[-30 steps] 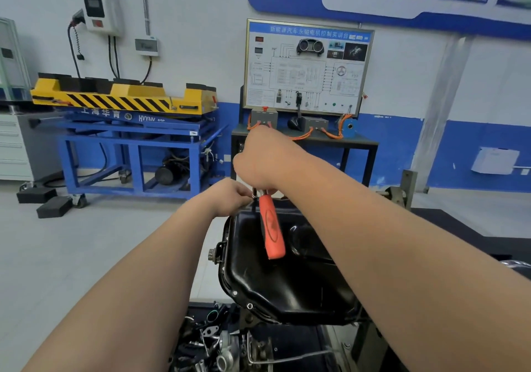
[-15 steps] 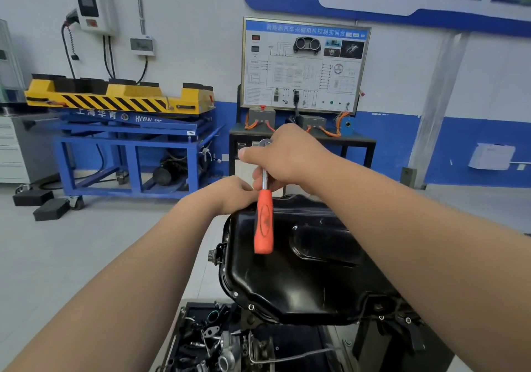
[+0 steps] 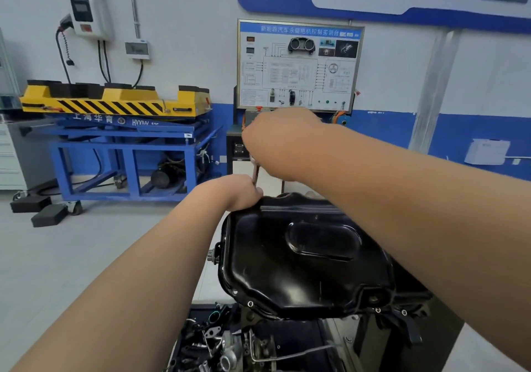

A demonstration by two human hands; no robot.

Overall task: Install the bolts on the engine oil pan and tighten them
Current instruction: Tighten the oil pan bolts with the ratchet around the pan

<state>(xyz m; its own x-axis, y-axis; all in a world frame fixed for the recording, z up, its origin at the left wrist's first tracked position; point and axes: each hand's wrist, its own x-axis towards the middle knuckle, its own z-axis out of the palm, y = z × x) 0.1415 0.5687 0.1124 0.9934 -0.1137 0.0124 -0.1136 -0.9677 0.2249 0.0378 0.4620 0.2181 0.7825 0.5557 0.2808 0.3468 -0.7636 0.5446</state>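
Note:
The black engine oil pan (image 3: 301,259) sits upside down on a stand in front of me. Small bolts (image 3: 250,303) show along its near rim. My right hand (image 3: 280,144) grips a ratchet wrench above the pan's far left corner. Only a short length of the ratchet wrench's metal shaft (image 3: 255,173) shows below that hand; the orange handle is hidden. My left hand (image 3: 238,193) is at the same corner, fingers curled round the lower end of the shaft at the rim. The bolt under the tool is hidden by the hands.
A tray of loose metal parts (image 3: 218,340) lies below the pan's near edge. A blue lift table with a yellow platform (image 3: 115,104) stands at the left. A training board (image 3: 298,64) is behind the pan, and black blocks (image 3: 48,213) lie on the floor.
My right hand has swung the wrench up and away from me. The orange handle, which pointed down over the pan, is now out of sight. My left hand stays at the corner.

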